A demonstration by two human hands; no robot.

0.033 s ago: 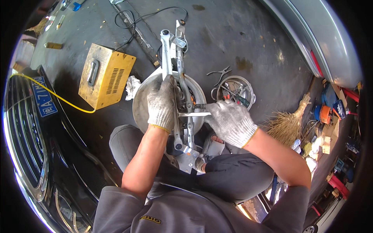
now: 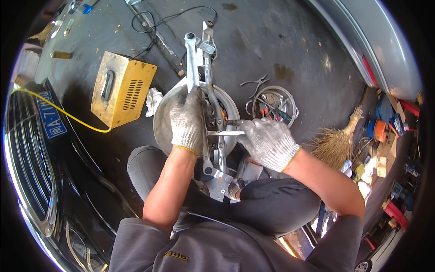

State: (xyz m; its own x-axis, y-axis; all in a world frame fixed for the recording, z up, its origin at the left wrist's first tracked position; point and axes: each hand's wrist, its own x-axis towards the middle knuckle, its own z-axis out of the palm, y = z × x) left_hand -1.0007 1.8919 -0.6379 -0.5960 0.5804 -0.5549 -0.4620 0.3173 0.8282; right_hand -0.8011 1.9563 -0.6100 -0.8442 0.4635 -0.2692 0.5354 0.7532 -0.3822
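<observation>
A long silver metal linkage (image 2: 209,75), like a car's wiper linkage, lies lengthwise in front of me over a round metal basin (image 2: 164,119). My left hand (image 2: 187,120), in a whitish knitted glove smudged grey, is closed around its left arm. From the middle of the linkage's tube, a short dark rod-like piece (image 2: 233,122) reaches to my right hand (image 2: 266,139). Gloved the same way, that hand is closed; the fingers hide what it grips. Just below the rod, a flat pale bar (image 2: 225,133) runs from the linkage to the same fingers.
Right of the basin is a smaller bowl (image 2: 293,109) of tools, with pliers (image 2: 257,85) above it. A yellow metal box (image 2: 122,88) stands left. A straw broom (image 2: 336,145) lies right. Car fronts and bodies, including a black grille (image 2: 29,149), flank both sides.
</observation>
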